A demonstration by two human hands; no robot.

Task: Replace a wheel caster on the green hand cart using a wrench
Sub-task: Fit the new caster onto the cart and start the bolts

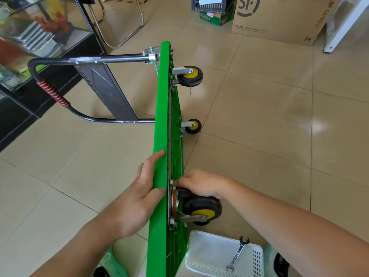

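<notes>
Your left arm (83, 236) and your right arm (289, 222) are bare all the way to the edge of the picture. Your left hand (143, 188) and your right hand (199, 184) are bare too. Down at 7 o'clock your left shoe (114, 262) peeks out, soft light green with a black patch. At 5 o'clock your right shoe (269, 256) shows the same light green with a black patch.
</notes>
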